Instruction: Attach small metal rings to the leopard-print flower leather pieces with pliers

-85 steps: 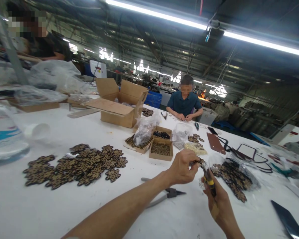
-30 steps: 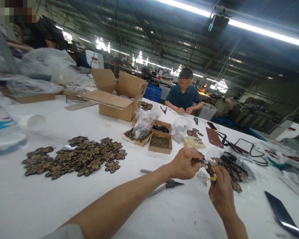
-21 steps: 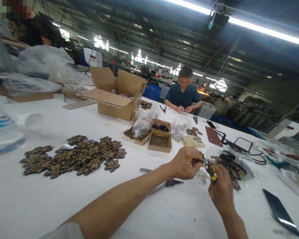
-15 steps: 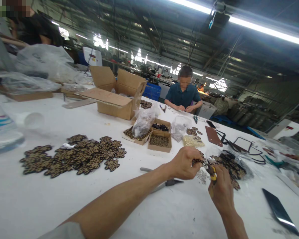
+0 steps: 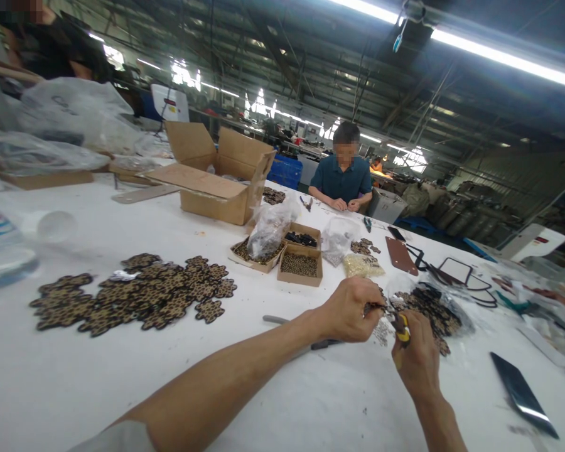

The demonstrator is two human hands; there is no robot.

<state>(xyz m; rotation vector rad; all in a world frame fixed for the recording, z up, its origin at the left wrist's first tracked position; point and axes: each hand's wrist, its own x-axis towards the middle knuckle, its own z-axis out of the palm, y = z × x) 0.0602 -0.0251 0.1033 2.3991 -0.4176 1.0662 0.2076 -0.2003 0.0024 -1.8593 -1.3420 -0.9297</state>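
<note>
My left hand (image 5: pixel 355 309) is closed on a small brown-and-black patterned flower-shaped piece (image 5: pixel 373 307), mostly hidden by the fingers. Yellow-and-black pliers (image 5: pixel 402 328) are gripped in my right hand (image 5: pixel 417 355), their jaws meeting the edge of that piece. Beneath the hands lies a scatter of small silvery bits (image 5: pixel 382 333). To the right, a pile of similar patterned pieces (image 5: pixel 430 314) lies partly in clear plastic. A bigger heap of flower-shaped pieces (image 5: pixel 155 292) spreads at the left. Under my left forearm lies another grey-handled tool (image 5: pixel 275 319), partly covered.
Small boxes of brass-coloured beads (image 5: pixel 300 263) and black bits (image 5: pixel 301 239) stand mid-table near an open cardboard box (image 5: pixel 214 204). A bag of pale beads (image 5: pixel 363 266) lies beyond my hands. A dark phone-like slab (image 5: pixel 522 392) is at right. A co-worker (image 5: pixel 343 172) sits opposite.
The view has shifted slightly. Both hands keep nearly the same pose, with the pliers still at the patterned piece. The left forearm now covers more of the tool beneath it.
</note>
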